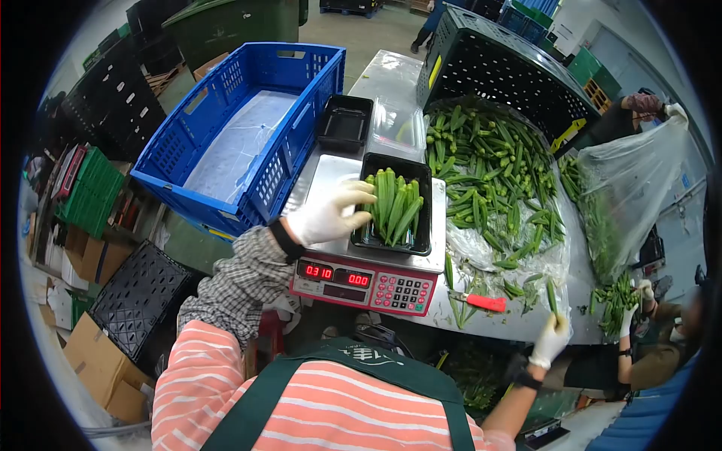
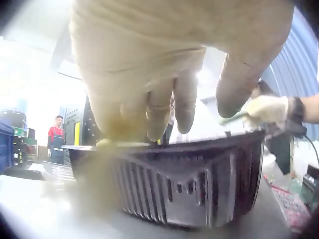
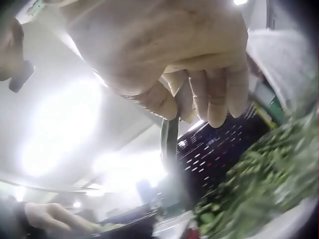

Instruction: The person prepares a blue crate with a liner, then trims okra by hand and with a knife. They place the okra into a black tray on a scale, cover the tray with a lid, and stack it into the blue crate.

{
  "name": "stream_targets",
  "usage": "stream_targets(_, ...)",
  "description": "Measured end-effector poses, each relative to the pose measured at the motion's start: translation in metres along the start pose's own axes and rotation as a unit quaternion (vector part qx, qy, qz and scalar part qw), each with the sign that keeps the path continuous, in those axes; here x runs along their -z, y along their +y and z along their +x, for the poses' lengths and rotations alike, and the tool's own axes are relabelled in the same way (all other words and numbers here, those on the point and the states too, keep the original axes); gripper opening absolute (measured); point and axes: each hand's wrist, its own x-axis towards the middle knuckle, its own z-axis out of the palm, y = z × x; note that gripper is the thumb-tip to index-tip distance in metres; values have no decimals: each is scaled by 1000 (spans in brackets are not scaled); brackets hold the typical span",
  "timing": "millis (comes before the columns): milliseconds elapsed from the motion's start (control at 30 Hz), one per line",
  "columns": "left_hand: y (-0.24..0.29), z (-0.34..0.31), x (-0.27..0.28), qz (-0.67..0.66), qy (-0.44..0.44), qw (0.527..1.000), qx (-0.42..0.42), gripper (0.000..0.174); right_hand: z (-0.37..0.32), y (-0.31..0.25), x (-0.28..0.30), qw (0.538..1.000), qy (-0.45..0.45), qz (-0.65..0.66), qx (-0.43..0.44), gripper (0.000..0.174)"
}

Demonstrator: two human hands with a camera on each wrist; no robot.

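Observation:
Gloved in white, my left hand (image 1: pixel 328 216) hovers at the left side of a black tray (image 1: pixel 373 245) with its fingers apart. Several green okra pods (image 1: pixel 392 207) lie side by side in that tray. In the left wrist view the fingers (image 2: pixel 185 107) hang over the rim of the tray (image 2: pixel 199 191). The tray sits on the metal plate of a red digital scale (image 1: pixel 361 284), whose display reads 0.310. Off to the right, at the table edge, my gloved right hand (image 1: pixel 553 342) pinches one okra pod (image 3: pixel 170 137) between thumb and fingers, the pod pointing away from the palm.
A large okra pile (image 1: pixel 489 165) spills from a tipped black crate (image 1: pixel 511 71) onto plastic sheeting. A red-handled knife (image 1: pixel 485 302) lies before it. Behind the scale are another black tray (image 1: pixel 346 124) and a blue crate (image 1: pixel 218 199). Another person's gloved hand (image 1: pixel 629 319) is at the right.

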Motion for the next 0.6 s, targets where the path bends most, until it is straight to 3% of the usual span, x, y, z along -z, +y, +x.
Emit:
stream_targets(33,7,-5,11,-34,33,999,25,25,-2,43,20,997,25,-71,-19,20)
stream_targets(67,15,-10,23,-23,45,996,69,23,-6,74,39,985,-15,-162,-59,25)
stream_targets(100,14,-17,28,-3,66,995,75,22,-7,92,50,961,-54,-253,-99,29)
stream_targets(133,18,-23,33,-15,93,991,98,22,-4,95,50,960,-56,-256,-98,29)
stream_targets(200,28,-34,38,-45,136,978,153,21,-2,102,47,947,-23,-319,10,37)
stream_targets(233,32,-40,39,-61,149,969,186,21,9,103,37,970,-54,-238,12,37)
stream_targets(267,41,-43,38,-64,164,957,230,21,30,96,20,985,-82,-154,10,37)
stream_targets(333,46,-52,29,-97,172,947,255,19,54,22,-24,990,-132,-42,23,29)
stream_targets(400,58,-55,19,-131,167,928,306,19,89,-8,-80,973,-208,-28,97,24)
stream_targets(500,61,-64,-1,-139,176,917,331,19,128,-63,-160,941,-229,-28,248,21)
stream_targets(600,70,-70,-9,-145,171,901,371,17,160,-98,-229,916,-281,-87,274,27)
